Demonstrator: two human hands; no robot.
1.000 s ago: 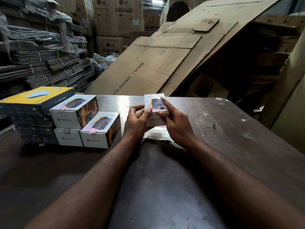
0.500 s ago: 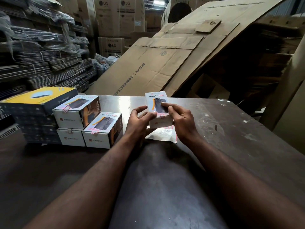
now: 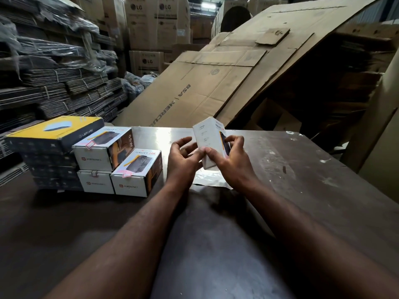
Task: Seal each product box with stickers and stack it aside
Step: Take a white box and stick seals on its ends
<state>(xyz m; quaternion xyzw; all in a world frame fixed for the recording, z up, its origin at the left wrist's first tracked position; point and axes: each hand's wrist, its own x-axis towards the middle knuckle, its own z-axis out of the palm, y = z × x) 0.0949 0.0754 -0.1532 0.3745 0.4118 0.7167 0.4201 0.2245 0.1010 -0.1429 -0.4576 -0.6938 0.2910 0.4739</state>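
Stacked boxes [image 3: 103, 156]: sitting well left of the left hand [image 3: 183, 160], stickers showing.
Left hand: hovering half open, gripping nothing, fingertips at the lower left edge of the product box [image 3: 207, 139].
Product box: standing between both hands above the sticker sheet [image 3: 212, 180], long axis near upright.
Right hand [image 3: 235, 162]: pinching it, thumb across the white face; stack lying leftward.

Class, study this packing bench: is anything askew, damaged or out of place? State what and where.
Nothing is spilled or broken. The product box tilts only because the right hand grips it. Behind the table, flattened cardboard leans slanted, and a crinkled sheet lies on the table under the box.
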